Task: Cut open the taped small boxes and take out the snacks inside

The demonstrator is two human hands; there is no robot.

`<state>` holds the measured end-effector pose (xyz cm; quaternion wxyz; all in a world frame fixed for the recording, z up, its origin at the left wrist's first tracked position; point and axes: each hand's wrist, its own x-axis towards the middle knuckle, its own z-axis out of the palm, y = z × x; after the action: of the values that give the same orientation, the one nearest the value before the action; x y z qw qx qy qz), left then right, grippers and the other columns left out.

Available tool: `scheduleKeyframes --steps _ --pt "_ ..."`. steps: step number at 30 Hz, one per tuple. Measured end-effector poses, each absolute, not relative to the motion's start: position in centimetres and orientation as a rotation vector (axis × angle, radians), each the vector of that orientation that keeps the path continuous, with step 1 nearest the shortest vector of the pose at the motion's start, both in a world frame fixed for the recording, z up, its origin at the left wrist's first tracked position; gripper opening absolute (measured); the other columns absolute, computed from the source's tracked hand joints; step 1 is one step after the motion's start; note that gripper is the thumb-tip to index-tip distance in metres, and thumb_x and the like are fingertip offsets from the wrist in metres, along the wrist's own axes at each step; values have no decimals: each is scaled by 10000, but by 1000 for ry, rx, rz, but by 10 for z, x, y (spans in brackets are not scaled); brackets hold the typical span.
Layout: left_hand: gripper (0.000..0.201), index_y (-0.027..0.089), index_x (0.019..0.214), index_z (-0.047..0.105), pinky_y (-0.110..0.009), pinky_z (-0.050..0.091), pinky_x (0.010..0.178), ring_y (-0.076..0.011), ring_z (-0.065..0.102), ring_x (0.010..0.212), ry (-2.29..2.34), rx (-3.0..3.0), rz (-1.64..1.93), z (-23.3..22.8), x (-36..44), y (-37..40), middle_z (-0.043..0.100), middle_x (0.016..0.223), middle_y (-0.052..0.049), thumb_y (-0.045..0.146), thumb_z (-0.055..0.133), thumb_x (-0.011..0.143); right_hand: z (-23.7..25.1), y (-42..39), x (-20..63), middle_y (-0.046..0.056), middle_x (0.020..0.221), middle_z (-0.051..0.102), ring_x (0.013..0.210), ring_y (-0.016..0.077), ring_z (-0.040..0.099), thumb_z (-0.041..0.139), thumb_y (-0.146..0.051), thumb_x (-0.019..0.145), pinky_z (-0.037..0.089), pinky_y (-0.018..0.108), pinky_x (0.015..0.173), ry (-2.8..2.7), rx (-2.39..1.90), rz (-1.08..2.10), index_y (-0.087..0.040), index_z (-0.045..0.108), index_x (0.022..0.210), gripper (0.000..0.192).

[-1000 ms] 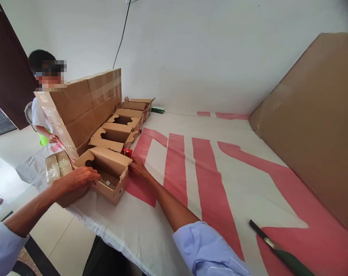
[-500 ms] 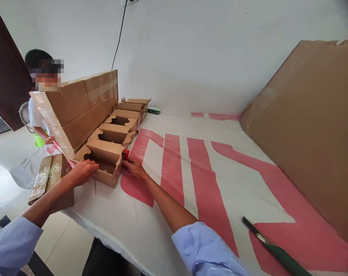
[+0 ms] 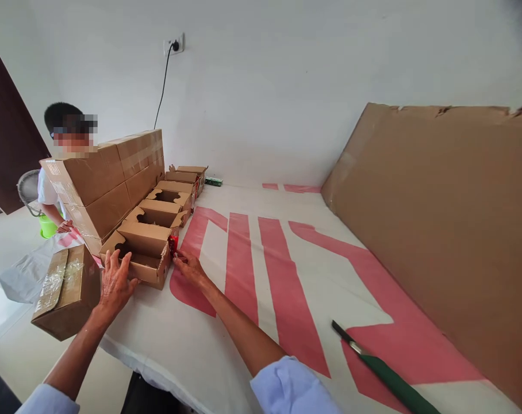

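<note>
My left hand (image 3: 116, 283) has its fingers spread at the near left side of the front open cardboard box (image 3: 146, 275). Its fingertips reach the box's near wall. My right hand (image 3: 191, 268) is at the right end of the same box, fingers drawn together beside a small red piece (image 3: 173, 242). What they pinch, if anything, is too small to make out. Behind the front box, more open boxes stand in a row, among them a box with a cut-out flap (image 3: 161, 215). Inside the front box I see bare cardboard.
A wall of taped cartons (image 3: 110, 184) lines the row's left. One taped carton (image 3: 62, 290) sits at the table's left edge. A green-handled blade tool (image 3: 386, 376) lies on the red-and-white cloth (image 3: 239, 264). A large cardboard sheet (image 3: 442, 218) leans at right; another person (image 3: 49, 187) is behind the cartons.
My left hand has loosened from the front box's near wall and spread its fingers. My right hand stays at the box's right end. The view has tilted upward and turned slightly right.
</note>
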<state>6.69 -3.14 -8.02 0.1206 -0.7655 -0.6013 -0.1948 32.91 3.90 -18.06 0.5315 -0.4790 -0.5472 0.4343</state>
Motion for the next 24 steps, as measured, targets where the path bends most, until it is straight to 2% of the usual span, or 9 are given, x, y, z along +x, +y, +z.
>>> scheduleKeyframes --steps 4,7,15,19,24 --pt "588 161 1361 620 -635 405 1235 -512 299 1578 -1731 -2238 -638 -85 73 -7 475 1552 -211 201 802 803 -179 12 334 123 1326 718 1068 247 696 662 -408 868 578 422 965 -1331 -1218 930 -207 739 1260 447" --pt "548 155 1315 632 -644 411 1229 -514 312 1573 -1768 -2221 -653 -81 80 11 487 1535 -222 190 799 794 -175 -21 342 110 1289 730 1007 235 706 644 -397 879 584 411 942 -1373 -1253 876 -214 746 1233 412" --pt "829 108 1541 456 -651 479 1152 -520 257 1601 -1796 -2144 -665 -90 83 -2 365 1652 -287 60 689 747 -182 -131 385 86 1060 742 858 226 703 590 -381 917 588 368 793 -1461 -1339 654 -213 757 1138 324" --pt "874 120 1591 405 -640 496 1133 -504 258 1607 -1800 -2163 -669 -92 83 -11 332 1684 -295 147 749 788 -197 -165 408 89 1015 743 930 254 715 526 -339 970 591 379 817 -1503 -1416 444 -232 756 1072 274" --pt "888 167 1593 428 -654 520 1089 -505 274 1596 -1794 -2168 -607 -88 96 -10 370 1673 -273 281 824 807 -215 -174 419 100 1022 757 994 273 716 502 -303 978 594 423 892 -1505 -1422 311 -226 746 1035 262"
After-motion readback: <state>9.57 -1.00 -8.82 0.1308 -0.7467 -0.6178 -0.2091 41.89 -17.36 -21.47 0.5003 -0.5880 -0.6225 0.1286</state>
